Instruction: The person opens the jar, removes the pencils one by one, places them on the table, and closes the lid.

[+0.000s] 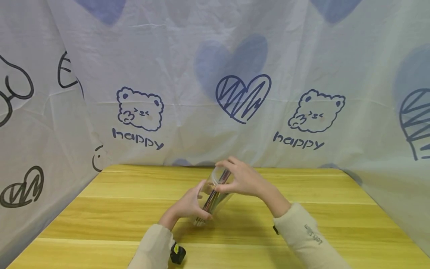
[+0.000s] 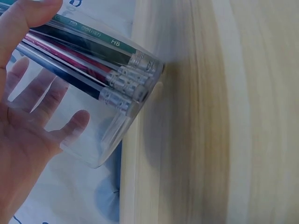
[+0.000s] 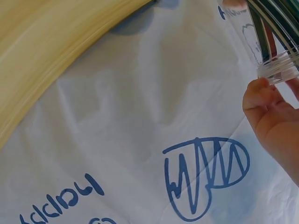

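A clear plastic jar (image 2: 105, 128) with several pencils (image 2: 88, 58) inside is held tilted between both hands, close over the table. Dark, red and green pencils lie along one side of it, one marked HB, their capped ends at the jar's base. My left hand (image 1: 187, 203) grips the jar's lower body, thumb in front and fingers behind the clear wall. At the raised end, my right hand (image 1: 244, 180) curls thumb and fingers around the clear ridged rim (image 3: 278, 69). The right palm hides part of that end in the head view.
The wood-grain table (image 1: 302, 224) lies beneath the hands. Behind it hangs a pale cloth (image 1: 188, 74) with printed hearts and bears, meeting the table's far edge. A black device (image 1: 177, 253) sits at the left cuff.
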Demonstrator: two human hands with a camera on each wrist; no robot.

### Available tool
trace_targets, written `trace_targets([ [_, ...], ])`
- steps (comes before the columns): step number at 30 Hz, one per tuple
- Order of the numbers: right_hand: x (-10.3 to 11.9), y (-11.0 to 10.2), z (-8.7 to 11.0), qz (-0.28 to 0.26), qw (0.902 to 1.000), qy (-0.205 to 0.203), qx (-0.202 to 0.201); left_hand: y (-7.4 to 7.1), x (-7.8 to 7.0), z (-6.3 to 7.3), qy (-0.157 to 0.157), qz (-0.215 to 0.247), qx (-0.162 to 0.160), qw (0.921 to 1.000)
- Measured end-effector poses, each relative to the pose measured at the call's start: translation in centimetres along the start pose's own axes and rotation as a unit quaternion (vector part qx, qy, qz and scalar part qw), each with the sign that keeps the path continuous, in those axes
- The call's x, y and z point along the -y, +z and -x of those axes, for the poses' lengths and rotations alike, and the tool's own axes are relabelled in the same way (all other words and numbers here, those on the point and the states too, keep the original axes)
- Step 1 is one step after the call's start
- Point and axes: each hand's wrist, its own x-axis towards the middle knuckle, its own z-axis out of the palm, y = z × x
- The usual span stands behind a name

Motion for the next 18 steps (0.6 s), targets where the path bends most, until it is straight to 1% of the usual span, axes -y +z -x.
trace_targets([
  [4,-0.15,-0.20,0.09,-0.026,0.9995,-0.014,0.015,0.02,0.07,-0.05,0.012,0.001,-0.003,0.9999],
  [8,-0.25,-0.28,0.13,-0.038,0.9988,-0.022,0.024,0.04,0.18,-0.06,0.020,0.000,-0.004,0.9998],
  [18,-0.45,-0.45,-0.04,-0.055,0.9959,-0.064,0.032,-0.05,0.08,0.07,0.017,-0.013,-0.003,0.9998],
])
